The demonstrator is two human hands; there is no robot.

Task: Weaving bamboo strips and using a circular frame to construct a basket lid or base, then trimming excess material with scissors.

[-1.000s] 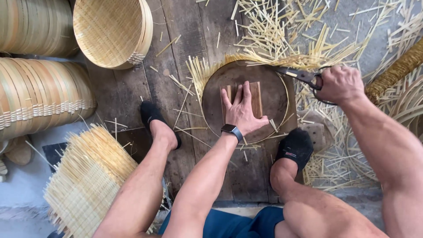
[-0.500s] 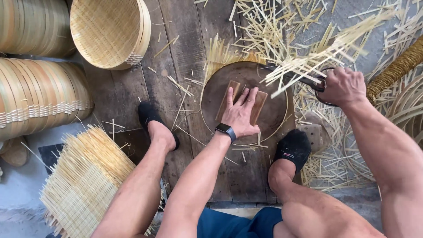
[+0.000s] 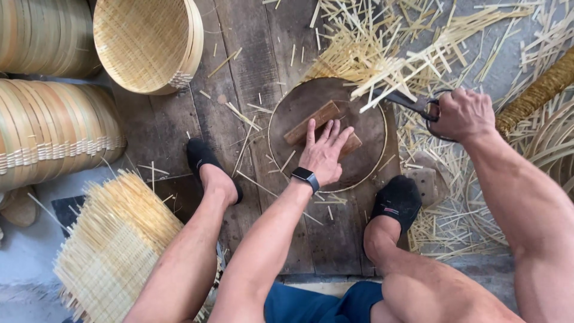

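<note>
Left of the flat left hand (image 3: 323, 154), which presses a wood block (image 3: 312, 122) on the round tray (image 3: 287, 113), a woven basket (image 3: 143, 45) stands empty, while the right hand (image 3: 461, 113) grips scissors (image 3: 412, 103) over plank floor (image 3: 239, 60) strewn with bamboo strips (image 3: 412, 54).

Basket-weaving workshop: stacked bamboo baskets (image 3: 54, 128), strip offcuts (image 3: 382, 60)

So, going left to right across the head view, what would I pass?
Stacked round woven bamboo trays → square woven bamboo mat with loose strip ends → left hand pressing on a dark round board with wooden blocks → right hand holding dark metal shears
</note>
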